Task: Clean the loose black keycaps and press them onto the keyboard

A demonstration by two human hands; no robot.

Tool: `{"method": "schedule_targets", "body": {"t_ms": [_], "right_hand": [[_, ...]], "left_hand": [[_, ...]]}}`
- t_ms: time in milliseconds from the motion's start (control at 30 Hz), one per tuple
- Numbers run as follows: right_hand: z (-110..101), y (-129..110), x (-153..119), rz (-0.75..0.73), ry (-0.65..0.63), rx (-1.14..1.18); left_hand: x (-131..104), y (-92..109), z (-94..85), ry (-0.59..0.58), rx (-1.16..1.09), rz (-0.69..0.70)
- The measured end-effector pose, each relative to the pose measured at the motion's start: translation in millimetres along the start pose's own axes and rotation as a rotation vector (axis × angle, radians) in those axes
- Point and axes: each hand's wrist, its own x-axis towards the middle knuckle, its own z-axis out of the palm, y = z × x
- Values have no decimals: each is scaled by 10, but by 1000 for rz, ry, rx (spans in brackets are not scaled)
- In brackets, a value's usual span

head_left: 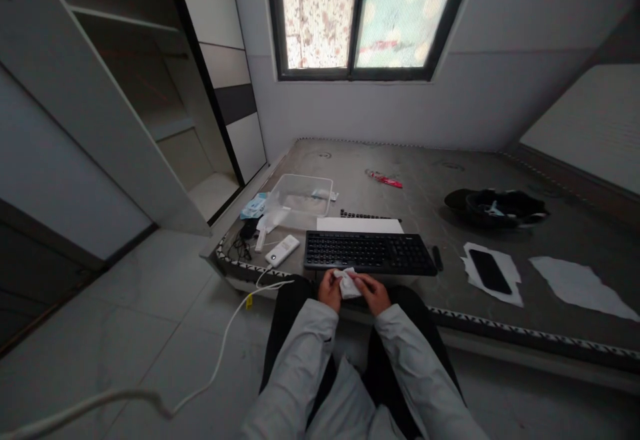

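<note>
A small crumpled white tissue [349, 285] is pinched between my two hands, just in front of the keyboard's near edge. My left hand [329, 290] holds its left side, and my right hand [373, 293] grips its right side. Directly beyond them lies a black keyboard [367, 252]. Behind the keyboard is a white sheet [357, 225], with a row of small black pieces [367, 215] along its far side.
A clear plastic box [303, 200], blue packets [254, 206] and a white power strip [283, 251] with a trailing cable lie left. Rightward are a black phone [490, 271] on white paper, another paper [583, 285] and a black cap [500, 208]. A red item [387, 179] lies farther back.
</note>
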Motion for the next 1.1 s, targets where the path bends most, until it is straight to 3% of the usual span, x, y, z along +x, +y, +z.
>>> {"method": "schedule_targets", "body": {"t_ms": [200,400,667,933,1100], "right_hand": [[53,30,-15,-3,-12,32],[80,82,-19,80,102,-49],[22,119,14,3,272,-159],[6,147,28,258,373,32],[42,141,19,241,366,94]], "left_hand": [[81,-77,-5,-38,-91,36],[60,-110,7,-67,-34,-23],[31,-137,15,-168,-19,-58],[-10,-35,8,-304,-16,-70],[-42,-1,26,-292,-25,-180]]}}
